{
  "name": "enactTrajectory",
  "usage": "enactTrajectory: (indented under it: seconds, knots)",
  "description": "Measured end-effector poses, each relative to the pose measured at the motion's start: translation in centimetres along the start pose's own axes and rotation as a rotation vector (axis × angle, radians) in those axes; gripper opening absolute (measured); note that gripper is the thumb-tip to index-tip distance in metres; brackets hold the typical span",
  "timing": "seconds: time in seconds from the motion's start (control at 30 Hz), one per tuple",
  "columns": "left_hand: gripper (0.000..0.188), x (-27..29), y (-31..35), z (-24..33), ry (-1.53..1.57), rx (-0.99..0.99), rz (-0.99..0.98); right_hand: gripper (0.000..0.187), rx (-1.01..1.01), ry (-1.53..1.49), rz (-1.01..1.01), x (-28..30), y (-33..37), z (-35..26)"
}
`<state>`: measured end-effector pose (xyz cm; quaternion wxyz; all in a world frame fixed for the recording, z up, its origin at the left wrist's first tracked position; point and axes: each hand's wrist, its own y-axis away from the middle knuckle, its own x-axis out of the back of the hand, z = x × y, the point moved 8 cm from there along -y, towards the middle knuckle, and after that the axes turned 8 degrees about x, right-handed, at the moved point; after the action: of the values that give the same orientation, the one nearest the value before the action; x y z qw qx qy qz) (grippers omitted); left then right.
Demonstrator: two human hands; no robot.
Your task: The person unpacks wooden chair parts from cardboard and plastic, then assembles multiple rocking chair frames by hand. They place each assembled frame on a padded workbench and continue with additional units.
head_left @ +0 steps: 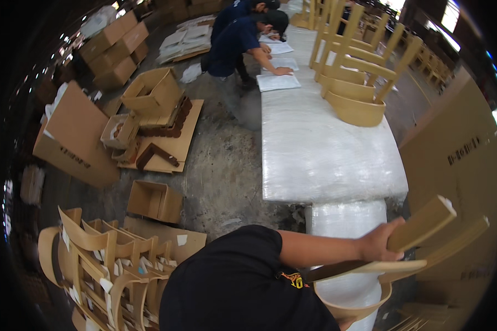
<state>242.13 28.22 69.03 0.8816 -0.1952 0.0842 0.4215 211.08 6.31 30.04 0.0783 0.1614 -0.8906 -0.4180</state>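
My left hand (382,241) reaches across to the right from a black sleeve, its fingers wrapped round a leg of a pale wooden chair frame (425,220). The frame is tilted, with its legs pointing up and to the right. Its curved lower rail (364,310) lies over a narrow, plastic-wrapped surface (350,218). Only a sliver of my right hand (345,324) shows at the lower edge, beside that curved rail; its fingers are hidden.
A long table wrapped in clear plastic (326,149) bears several chair frames (359,105), legs up. Two people (234,47) lean over white sheets (279,81) at its far left. More frames (116,265) are stacked at lower left; cardboard boxes (154,201) stand on the floor.
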Motion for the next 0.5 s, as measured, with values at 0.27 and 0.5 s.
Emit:
enactTrajectory:
  seconds: [0.27,0.5]
  knots:
    - [0.064,8.1,-6.0,5.3,-0.099,-0.265,0.071,0.072,0.206,-0.394,0.007,-7.1,4.6,-1.6]
    - [0.051,22.6,-10.5,16.0,-0.112,-0.24,0.027,0.071,0.225,-0.755,-0.182,-25.0,3.9,-2.4]
